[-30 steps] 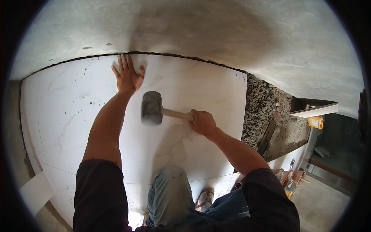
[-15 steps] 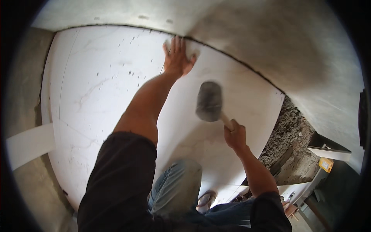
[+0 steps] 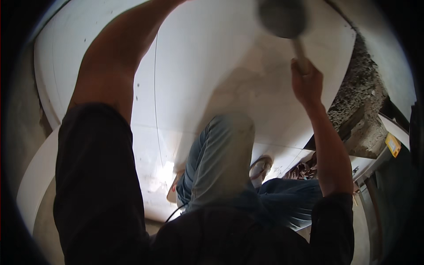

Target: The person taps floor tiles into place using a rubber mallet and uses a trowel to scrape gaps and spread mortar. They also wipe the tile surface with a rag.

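Note:
My right hand (image 3: 308, 83) is closed around the pale wooden handle of a rubber mallet (image 3: 282, 17). The mallet's thick dark head is blurred and appears above the large white marble-patterned tile (image 3: 185, 75); whether it touches the tile I cannot tell. My left forearm (image 3: 115, 51) reaches forward over the tiles to the upper edge of the picture, where the hand itself is cut off. A thin dark joint line (image 3: 155, 92) runs along the tile surface beside that arm.
Rough grey mortar (image 3: 360, 79) lies bare beyond the tile's right edge. A yellow device (image 3: 392, 145) sits farther right near a white strip. My bent knee (image 3: 229, 132) and a shoe (image 3: 261, 168) are over the tiles. A curved-looking white strip (image 3: 37, 165) lies at the left.
The view has tipped back toward my body, so the far wall and my left hand have left the picture. My right hand and the mallet now appear higher and farther right.

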